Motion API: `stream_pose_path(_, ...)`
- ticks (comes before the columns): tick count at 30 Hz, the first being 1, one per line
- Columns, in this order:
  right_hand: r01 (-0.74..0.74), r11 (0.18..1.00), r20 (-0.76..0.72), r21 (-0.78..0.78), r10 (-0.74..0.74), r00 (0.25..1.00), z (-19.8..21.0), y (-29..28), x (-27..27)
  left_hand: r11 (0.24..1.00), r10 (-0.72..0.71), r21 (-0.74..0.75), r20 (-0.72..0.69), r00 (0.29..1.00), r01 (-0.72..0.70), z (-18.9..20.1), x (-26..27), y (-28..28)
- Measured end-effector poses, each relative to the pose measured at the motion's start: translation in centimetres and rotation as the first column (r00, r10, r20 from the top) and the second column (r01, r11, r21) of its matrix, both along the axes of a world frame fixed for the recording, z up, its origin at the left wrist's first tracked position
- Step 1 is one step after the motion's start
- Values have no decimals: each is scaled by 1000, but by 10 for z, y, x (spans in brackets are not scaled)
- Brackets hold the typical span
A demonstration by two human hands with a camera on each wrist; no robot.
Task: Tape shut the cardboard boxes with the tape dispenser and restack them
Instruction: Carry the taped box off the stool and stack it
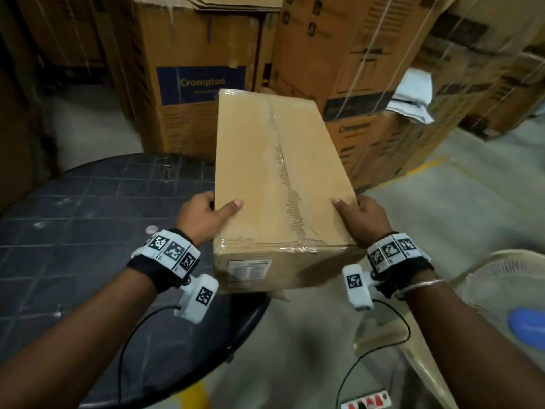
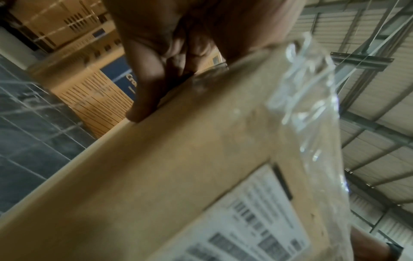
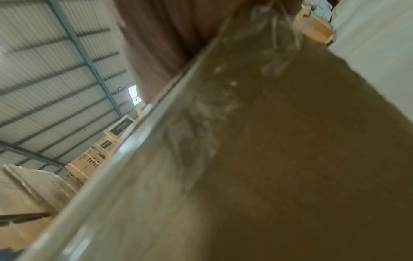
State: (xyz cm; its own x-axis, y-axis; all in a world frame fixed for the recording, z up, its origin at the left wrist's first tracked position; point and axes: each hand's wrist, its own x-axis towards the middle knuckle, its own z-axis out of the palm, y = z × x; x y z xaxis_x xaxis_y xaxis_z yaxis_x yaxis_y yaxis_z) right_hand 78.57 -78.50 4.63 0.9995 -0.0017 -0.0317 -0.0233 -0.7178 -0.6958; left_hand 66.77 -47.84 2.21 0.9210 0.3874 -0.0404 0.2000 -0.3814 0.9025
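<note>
Both hands hold one cardboard box [image 1: 280,184] up in front of the person, its near end toward the camera and its far end pointing at the stacked cartons behind. The left hand [image 1: 203,216] grips the box's near left corner, thumb lying flat on the top face and fingers wrapped down the side; the left wrist view shows those fingers [image 2: 145,98] curled along the box's edge. The right hand [image 1: 364,218] grips the near right corner the same way, thumb on top and the rest of the hand down the side.

Clear tape [image 1: 275,137] runs along the top seam of the box and wrinkles over the near edge. A white label [image 1: 249,268] sits on the near end face.

Below and to the left is a dark round table [image 1: 88,202] with a grid pattern; the box's near end hangs over the table's right rim. A small round white thing [image 1: 151,229] lies on the table near the left wrist; it is too small to tell what it is.

Straight ahead stands a tall carton with a blue panel [image 1: 200,84], and to the right a larger strapped carton [image 1: 383,69], both close behind the held box. A pale fan [image 1: 507,290] stands low on the right, just beside the right forearm. A red-and-white power strip [image 1: 367,402] lies on the floor at the bottom edge.
</note>
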Motion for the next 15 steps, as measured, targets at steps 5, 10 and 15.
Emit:
stream_pose_path(5, 22, 999, 32, -50, -20, 999, 6, -93, 51, 998, -3, -69, 24, 1000, 4, -9, 62, -91)
stream_pose_path(10, 101, 991, -16, -85, -103, 995, -22, -160, 88, 997, -69, -39, 21, 997, 70, -25, 114, -155)
stream_pose_path(15, 156, 983, -68, -95, -163, 984, -60, -196, 122, 988, -151, -4, -88, 985, 152, -46, 170, -188)
